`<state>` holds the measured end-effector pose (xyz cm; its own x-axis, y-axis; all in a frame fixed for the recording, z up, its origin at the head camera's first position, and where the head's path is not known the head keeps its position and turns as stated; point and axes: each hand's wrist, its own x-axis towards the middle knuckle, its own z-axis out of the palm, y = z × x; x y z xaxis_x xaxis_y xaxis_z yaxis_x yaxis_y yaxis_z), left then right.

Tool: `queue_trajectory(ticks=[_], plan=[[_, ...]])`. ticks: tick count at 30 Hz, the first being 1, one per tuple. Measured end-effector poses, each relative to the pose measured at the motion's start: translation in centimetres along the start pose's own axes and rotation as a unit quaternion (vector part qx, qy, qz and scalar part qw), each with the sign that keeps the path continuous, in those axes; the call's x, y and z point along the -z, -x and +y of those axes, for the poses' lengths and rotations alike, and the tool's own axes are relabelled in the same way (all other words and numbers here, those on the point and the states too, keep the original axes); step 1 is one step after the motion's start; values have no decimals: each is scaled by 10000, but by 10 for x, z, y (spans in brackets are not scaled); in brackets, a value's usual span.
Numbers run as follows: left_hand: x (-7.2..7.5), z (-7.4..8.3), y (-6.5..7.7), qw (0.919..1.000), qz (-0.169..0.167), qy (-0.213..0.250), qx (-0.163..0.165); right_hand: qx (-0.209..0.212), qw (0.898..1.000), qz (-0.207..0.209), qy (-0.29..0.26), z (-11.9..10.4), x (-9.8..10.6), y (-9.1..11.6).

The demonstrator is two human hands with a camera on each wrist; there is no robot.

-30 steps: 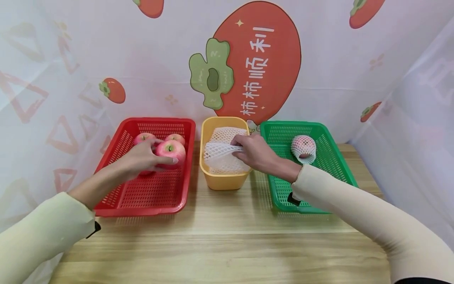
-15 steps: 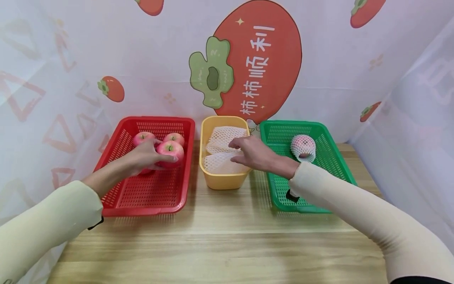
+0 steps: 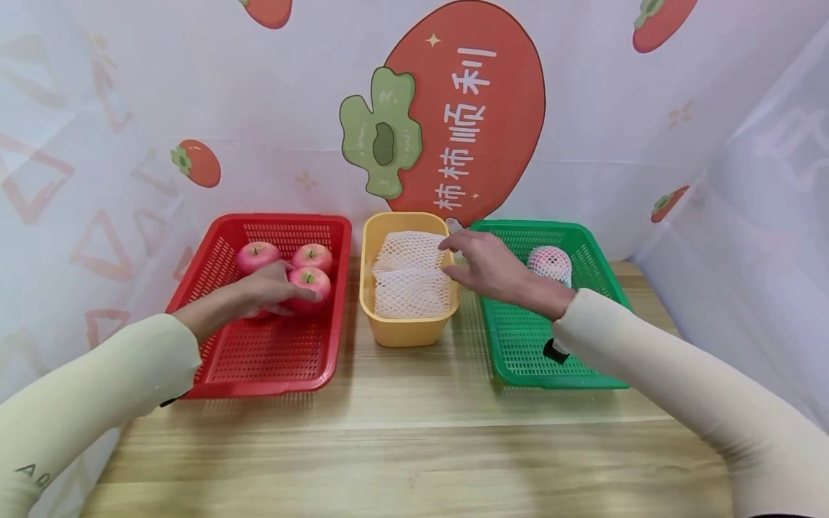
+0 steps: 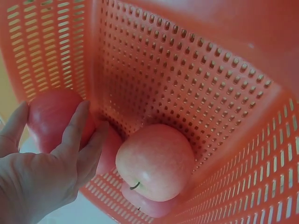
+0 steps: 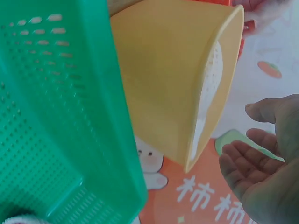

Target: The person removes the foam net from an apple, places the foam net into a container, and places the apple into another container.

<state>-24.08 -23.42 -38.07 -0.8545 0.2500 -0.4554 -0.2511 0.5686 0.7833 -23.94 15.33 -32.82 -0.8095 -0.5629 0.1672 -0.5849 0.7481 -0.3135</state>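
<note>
In the red basket (image 3: 278,360), my left hand (image 3: 268,288) holds a pink-red apple (image 3: 309,286) near the right wall. Thumb and fingers lie on either side of that apple in the left wrist view. Other apples (image 4: 155,161) sit beside it, partly behind the hand. My right hand (image 3: 486,262) hovers at the right rim of the yellow bin (image 3: 408,332), fingers loosely bent around nothing. White foam fruit nets (image 3: 411,291) lie flat inside that bin. The right wrist view shows the palm bare.
Right of the bin stands a green basket (image 3: 524,345) with an apple in a foam net (image 3: 549,262), partly covered by my right forearm. All three containers rest on a wooden table (image 3: 414,460). A white printed curtain (image 3: 285,93) closes off the back and sides.
My right hand has let go of the foam net it was pinching and moved right to the bin's rim. The net has dropped flat. My left hand has lowered its apple slightly.
</note>
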Motion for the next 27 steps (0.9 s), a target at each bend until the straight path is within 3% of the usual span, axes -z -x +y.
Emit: queue_trajectory(ticks=[8, 16, 23, 27], plan=[[-5, -4, -10, 9992, -209, -332, -28, -307, 9993, 189, -9, 24, 20, 6], [-7, -10, -17, 9971, -282, -627, 320, -1057, 9944, 1, 90, 61, 37, 11], [-9, -5, -17, 9952, -413, -685, 567, -1572, 9864, -333, 336, 94, 49, 18], [-8, -3, -18, 9934, -337, -951, 547, -1839, 9805, -477, 506, 105, 54, 21]])
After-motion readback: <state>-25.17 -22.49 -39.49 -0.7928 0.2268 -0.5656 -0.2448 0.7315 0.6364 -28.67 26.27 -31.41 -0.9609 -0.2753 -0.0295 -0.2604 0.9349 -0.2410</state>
